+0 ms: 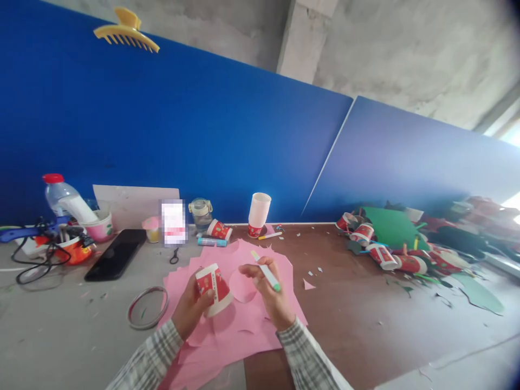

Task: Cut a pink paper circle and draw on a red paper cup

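My left hand is closed around a red and white paper cup, held tilted just above a sheet of pink paper. My right hand grips a white marker with a green end over the same sheet. The pink sheet has cut edges and a round hole between my two hands. Plaid sleeves cover both wrists.
A black phone, a roll of tape, small scissors, a stack of white cups, a glue stick and a bottle lie behind. Cups and green paper scraps pile at the right. A blue board stands behind the table.
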`<state>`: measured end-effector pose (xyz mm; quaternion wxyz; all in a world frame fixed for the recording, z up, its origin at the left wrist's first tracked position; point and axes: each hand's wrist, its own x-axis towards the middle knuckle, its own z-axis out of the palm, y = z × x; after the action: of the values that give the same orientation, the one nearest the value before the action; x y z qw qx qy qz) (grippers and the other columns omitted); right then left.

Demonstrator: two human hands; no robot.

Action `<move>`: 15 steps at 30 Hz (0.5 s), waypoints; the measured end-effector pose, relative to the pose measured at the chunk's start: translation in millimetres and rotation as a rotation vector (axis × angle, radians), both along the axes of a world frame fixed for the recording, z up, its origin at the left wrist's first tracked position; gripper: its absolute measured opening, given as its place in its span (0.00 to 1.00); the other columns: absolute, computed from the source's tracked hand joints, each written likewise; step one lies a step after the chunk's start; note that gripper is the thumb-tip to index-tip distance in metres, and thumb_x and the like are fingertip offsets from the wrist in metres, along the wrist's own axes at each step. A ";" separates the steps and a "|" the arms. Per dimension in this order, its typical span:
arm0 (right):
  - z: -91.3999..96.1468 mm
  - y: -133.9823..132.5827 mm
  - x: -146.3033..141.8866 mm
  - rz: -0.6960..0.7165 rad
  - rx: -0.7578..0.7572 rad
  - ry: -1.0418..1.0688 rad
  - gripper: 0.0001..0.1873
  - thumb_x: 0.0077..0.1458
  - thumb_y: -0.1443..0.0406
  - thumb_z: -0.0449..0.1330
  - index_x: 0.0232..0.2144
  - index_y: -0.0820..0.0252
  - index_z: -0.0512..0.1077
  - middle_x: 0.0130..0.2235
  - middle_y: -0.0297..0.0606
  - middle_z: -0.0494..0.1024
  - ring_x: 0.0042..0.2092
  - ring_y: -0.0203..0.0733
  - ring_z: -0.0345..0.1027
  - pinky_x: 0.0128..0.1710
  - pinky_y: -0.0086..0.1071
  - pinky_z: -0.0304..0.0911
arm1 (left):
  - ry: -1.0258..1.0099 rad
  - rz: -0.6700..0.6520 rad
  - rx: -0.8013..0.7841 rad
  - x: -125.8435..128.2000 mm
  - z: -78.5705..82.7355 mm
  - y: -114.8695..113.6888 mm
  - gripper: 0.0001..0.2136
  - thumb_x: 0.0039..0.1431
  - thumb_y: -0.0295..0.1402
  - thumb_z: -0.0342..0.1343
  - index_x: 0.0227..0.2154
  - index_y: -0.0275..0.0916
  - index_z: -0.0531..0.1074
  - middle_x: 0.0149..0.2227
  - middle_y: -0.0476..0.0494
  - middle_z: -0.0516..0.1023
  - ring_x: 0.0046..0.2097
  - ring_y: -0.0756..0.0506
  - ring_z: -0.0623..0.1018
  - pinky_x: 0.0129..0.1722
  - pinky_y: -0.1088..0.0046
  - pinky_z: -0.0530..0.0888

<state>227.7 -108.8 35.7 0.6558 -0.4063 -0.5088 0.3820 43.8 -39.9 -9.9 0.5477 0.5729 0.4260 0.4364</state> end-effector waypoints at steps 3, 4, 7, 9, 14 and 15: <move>-16.8 0.2 -13.2 -0.032 0.036 -0.326 0.16 0.50 0.68 0.56 0.40 0.46 0.58 0.47 0.39 0.73 0.46 0.49 0.69 0.46 0.44 0.63 | -0.018 0.015 -0.019 -0.1 -3.2 1.0 0.45 0.26 0.59 0.56 0.50 0.44 0.50 0.42 0.45 0.73 0.42 0.42 0.72 0.39 0.63 0.72; -21.4 -0.4 -17.0 -0.012 0.050 -0.406 0.19 0.49 0.68 0.57 0.42 0.46 0.57 0.50 0.39 0.70 0.48 0.49 0.68 0.47 0.44 0.63 | -0.013 0.021 -0.007 -0.4 -4.0 0.8 0.45 0.28 0.59 0.55 0.51 0.44 0.49 0.43 0.45 0.72 0.43 0.42 0.71 0.40 0.63 0.72; -30.7 -2.9 -24.5 0.032 0.092 -0.604 0.26 0.48 0.68 0.58 0.47 0.42 0.53 0.55 0.37 0.65 0.53 0.50 0.63 0.51 0.44 0.61 | 0.030 0.068 0.067 -0.8 -5.1 -1.3 0.44 0.32 0.60 0.52 0.52 0.42 0.49 0.46 0.43 0.70 0.47 0.41 0.68 0.44 0.63 0.70; -35.0 -4.1 -26.7 -0.016 0.097 -0.705 0.28 0.49 0.69 0.56 0.48 0.38 0.51 0.55 0.34 0.65 0.54 0.50 0.62 0.51 0.45 0.61 | 0.057 0.095 0.108 -0.6 -6.2 -3.1 0.42 0.36 0.60 0.49 0.53 0.42 0.49 0.47 0.44 0.69 0.48 0.42 0.68 0.46 0.63 0.69; -47.2 -4.1 -26.3 -0.090 0.013 -0.817 0.31 0.48 0.70 0.51 0.48 0.30 0.48 0.52 0.31 0.66 0.51 0.53 0.65 0.47 0.46 0.64 | 0.168 0.015 0.168 -1.4 -13.9 -3.4 0.36 0.42 0.57 0.47 0.53 0.44 0.51 0.42 0.47 0.73 0.46 0.42 0.70 0.45 0.63 0.70; -48.9 -3.8 -25.7 -0.084 0.015 -0.819 0.31 0.48 0.70 0.52 0.48 0.30 0.48 0.51 0.32 0.66 0.50 0.53 0.65 0.47 0.46 0.65 | 0.180 0.001 0.170 -1.6 -15.0 -2.8 0.36 0.42 0.57 0.47 0.53 0.44 0.51 0.42 0.47 0.73 0.45 0.42 0.70 0.45 0.63 0.70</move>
<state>202.0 -112.6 -13.2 0.4171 -0.5406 -0.7133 0.1580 42.2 -42.7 -25.0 0.4564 0.6541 0.4350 0.4178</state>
